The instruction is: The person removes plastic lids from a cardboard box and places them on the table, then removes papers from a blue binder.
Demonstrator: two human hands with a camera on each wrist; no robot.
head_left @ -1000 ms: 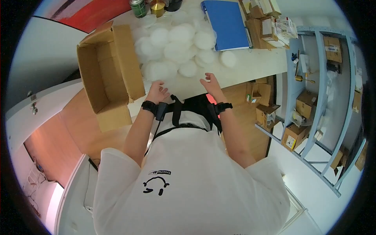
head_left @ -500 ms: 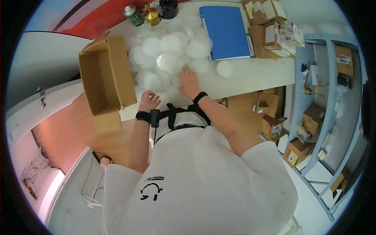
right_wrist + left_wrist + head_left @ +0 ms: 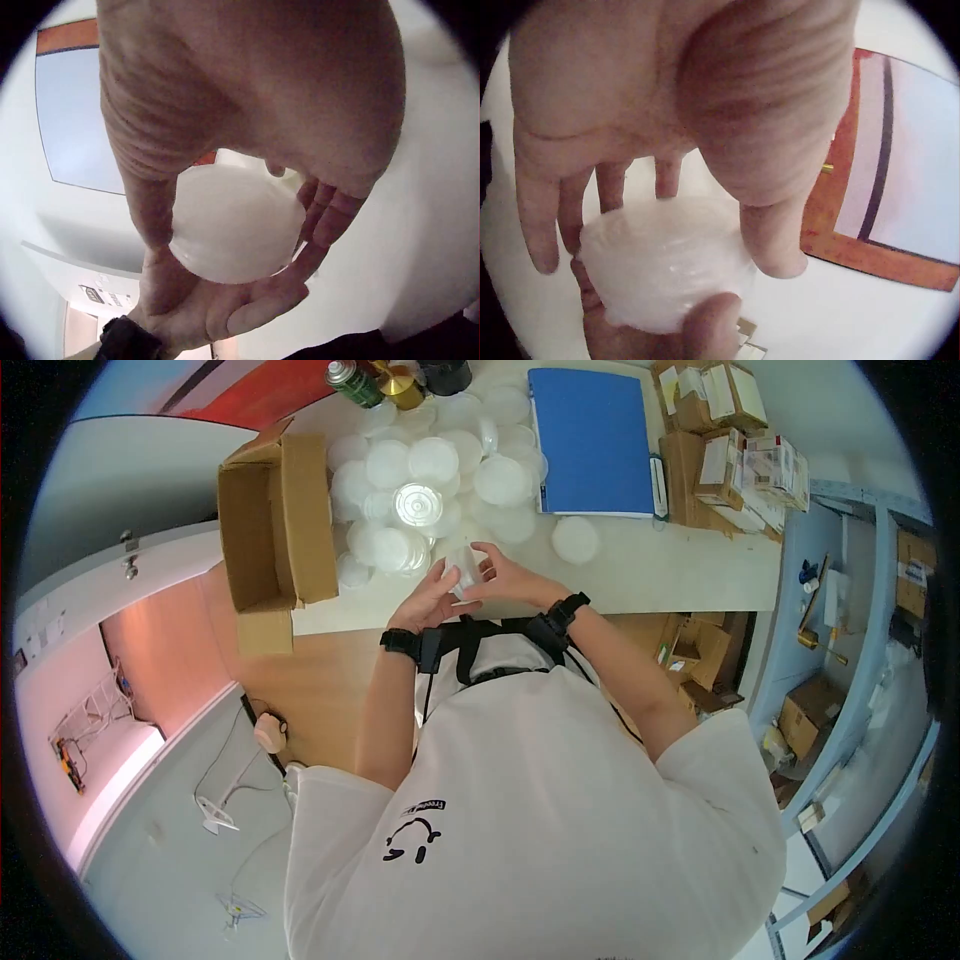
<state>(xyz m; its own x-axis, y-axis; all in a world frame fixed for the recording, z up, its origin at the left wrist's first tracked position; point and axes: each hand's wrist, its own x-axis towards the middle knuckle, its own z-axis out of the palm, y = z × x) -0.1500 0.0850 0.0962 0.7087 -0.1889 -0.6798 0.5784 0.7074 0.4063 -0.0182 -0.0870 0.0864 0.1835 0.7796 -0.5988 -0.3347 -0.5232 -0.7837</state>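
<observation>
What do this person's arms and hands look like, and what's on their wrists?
The left hand and right hand are gloveless. Each wrist wears a black band with a small black box and a thin dark cable. The sleeves are short and white.

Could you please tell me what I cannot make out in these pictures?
- Left wrist view: lower edge of the held white bundle, partly hidden by the right hand.
- Head view: top of the black container, cut off by the upper edge.
- Head view: lettering on the green can, too small.
- Head view: lowest white discs, covered by upper ones.
</observation>
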